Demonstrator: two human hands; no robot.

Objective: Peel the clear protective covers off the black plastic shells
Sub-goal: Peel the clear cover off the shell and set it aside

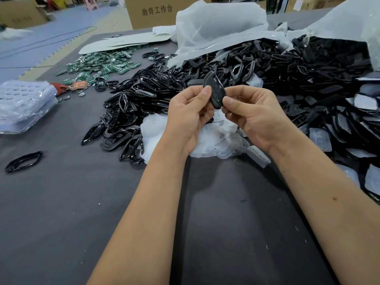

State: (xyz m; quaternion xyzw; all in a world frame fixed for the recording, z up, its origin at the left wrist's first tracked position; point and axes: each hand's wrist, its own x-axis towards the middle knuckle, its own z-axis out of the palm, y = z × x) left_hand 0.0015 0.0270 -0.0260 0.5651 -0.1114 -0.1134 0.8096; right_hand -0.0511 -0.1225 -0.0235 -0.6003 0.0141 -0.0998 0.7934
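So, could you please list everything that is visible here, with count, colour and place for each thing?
black shell: one, black, held up between both hands
shell pile: too many to count, black, table centre to right
loose frame: one, black, table near left
peeled covers: a heap, clear-white, under the hands
circuit boards: many, green, far left
plastic bags: white, far behind the pile
clear trays: stack, left edge
cardboard box: brown, far
table: dark grey
left hand: pinches shell
right hand: pinches shell
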